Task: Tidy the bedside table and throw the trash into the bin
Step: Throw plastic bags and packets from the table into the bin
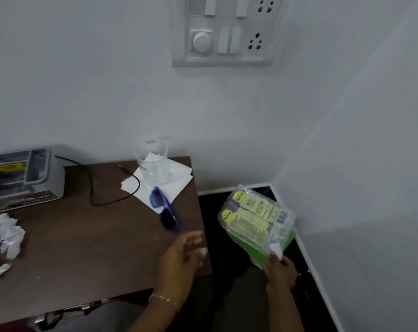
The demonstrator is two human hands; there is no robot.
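Right now the right hand [281,271] is holding a clear plastic packet [253,219] with yellow labels and a green backing. It is holding it out past the right edge of the brown surface [83,248], above a dark patch where the two walls are meeting. That grip is pinching the packet's near corner, and the packet is tilting up and away from the fingers. Whether the dark patch below is floor or a bin, I cannot tell.

Meanwhile the left hand [184,255] is hovering over the front right corner of the surface. Its grip is wide, the fingers are relaxed, and it is holding nothing. A thin bracelet [163,299] is showing on that wrist.

Near the back right corner, a clear glass [152,164] is standing upright on an unfolded white napkin [176,183]. Just in front of it, blue sunglasses [164,209] are lying with one lens on the napkin and the other on bare wood, close to the right edge. A black cable [92,188] is looping across the back, with its loose end lying beside the napkin. It is running from a grey device [23,178] sitting at the back left corner. Crumpled white paper [4,238] is lying at the left edge, partly cut off by the frame. On the wall above, a white switch panel [224,32] is showing.
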